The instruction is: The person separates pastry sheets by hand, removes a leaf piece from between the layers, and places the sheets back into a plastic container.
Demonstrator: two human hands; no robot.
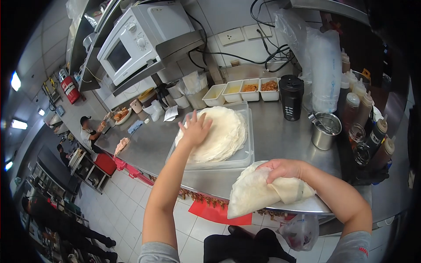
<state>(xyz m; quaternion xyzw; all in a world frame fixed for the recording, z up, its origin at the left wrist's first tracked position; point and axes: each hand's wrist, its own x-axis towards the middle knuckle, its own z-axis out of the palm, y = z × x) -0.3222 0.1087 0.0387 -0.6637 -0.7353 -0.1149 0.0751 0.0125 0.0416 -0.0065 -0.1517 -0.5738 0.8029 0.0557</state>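
A stack of thin, round, pale flatbreads (223, 136) lies in a clear plastic container (249, 153) on the steel counter. My left hand (195, 129) rests on the left part of the stack, its fingers spread. Near the counter's front edge, right of the container, my right hand (280, 170) holds several folded flatbreads (252, 193), thumb on top. They droop over the edge, and the fingers beneath them are hidden.
White tubs (250, 90) of fillings and a black cup (291, 97) stand behind the container. Right are a steel pot (325, 130) and sauce bottles (364, 107). A microwave (133, 41) sits above. People (61, 223) stand at left.
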